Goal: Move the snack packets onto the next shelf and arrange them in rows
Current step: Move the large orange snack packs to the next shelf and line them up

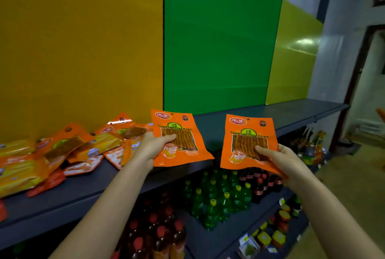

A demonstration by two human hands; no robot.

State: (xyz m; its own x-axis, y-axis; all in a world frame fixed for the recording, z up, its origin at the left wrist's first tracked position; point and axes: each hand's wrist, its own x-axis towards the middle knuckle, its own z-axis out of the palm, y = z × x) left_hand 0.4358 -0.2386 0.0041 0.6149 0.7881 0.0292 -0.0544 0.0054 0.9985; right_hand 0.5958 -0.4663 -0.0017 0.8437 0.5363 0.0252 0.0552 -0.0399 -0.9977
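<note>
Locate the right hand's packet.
Head view, right of centre: the right hand holds the packet over the shelf edge, below the green panel, right of the left hand's packet.

Head view, down onto near shelf (250, 121)

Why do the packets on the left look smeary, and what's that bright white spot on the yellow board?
Head view: the loose packets near the left edge are blurred; the packet in the left hand and the other packet in the right hand look sharper. Head view again: the white spot is glare on the glossy yellow-green panel.
</note>
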